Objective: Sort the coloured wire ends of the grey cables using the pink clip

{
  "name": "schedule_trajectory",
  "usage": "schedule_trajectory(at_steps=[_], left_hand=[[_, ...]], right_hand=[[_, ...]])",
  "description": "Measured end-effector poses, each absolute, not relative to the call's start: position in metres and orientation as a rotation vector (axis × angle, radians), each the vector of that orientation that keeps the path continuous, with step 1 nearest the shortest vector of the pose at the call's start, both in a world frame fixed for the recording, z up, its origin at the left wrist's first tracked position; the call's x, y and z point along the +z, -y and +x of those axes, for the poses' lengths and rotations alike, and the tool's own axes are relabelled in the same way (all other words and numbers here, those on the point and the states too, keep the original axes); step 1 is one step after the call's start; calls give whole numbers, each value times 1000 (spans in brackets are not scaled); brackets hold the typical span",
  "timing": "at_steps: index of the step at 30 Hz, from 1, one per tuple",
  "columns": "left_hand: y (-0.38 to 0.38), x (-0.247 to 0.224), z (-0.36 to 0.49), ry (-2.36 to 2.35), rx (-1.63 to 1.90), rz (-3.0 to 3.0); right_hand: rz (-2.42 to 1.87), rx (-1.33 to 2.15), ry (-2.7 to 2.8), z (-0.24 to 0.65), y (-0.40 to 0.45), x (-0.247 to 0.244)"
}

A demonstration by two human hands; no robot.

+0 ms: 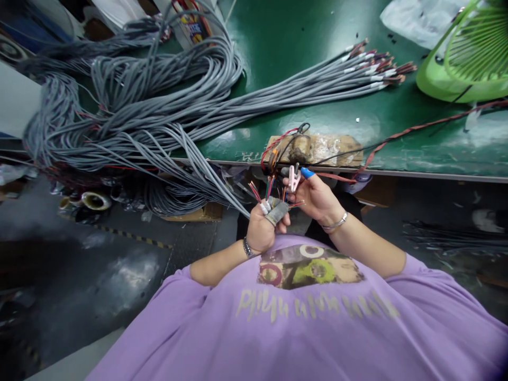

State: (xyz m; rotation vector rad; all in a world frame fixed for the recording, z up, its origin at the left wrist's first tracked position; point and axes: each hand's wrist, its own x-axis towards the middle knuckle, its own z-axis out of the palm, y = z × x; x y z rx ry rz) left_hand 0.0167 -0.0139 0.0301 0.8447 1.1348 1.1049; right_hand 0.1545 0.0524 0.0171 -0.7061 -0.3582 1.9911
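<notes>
My left hand [260, 231] is closed around the ends of several grey cables [228, 190], which come down from the bench edge. Thin coloured wires [270, 185] fan out above its fingers. Grey wrapping [277, 214] lies across the left thumb area. Close beside it, my right hand [319, 198] pinches a pink clothes peg [293, 179], its blue-covered fingertip next to the peg. More coloured wire ends lie between both hands; which of them the right fingers touch is unclear. Just beyond is a wooden board [337, 150] bearing a small brown coil-like part [300, 148].
A large heap of grey cable [159, 100] covers the left of the green bench [286, 32], with one bundle's stripped ends [381, 69] pointing right. A green fan [468, 58] and a plastic bag [420, 21] stand at the right. Red and black leads [381, 145] run along the front edge.
</notes>
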Motion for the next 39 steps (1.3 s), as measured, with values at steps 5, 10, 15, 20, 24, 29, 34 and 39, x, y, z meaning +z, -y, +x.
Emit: schedule_trajectory(at_steps=[5,10,15,20,24,29,34,39], left_hand=[[11,28,19,-1133,1137,883],[9,24,19,-1165,1140,924],[7,19,19,-1188,1147,946],[7,16,17,-1196,1134,980],[6,15,17,-1195,1130,1001],[5,12,17,-1208,1120,1002],[5,12,17,-1212,1122,1004],[9,13,14,-1192,1111,1018]], right_hand=[[-776,1856,481,153,-51,7],[-893,1678,616,148,-51,-1],[-813,1866,461,144,-57,2],[-790,1894,332,143,-60,4],[-773,1892,275,143,-61,2],[-733,1885,298,142,-62,-2],[-707,1884,323,141,-60,-2],[-648,1954,365,147,-53,-6]])
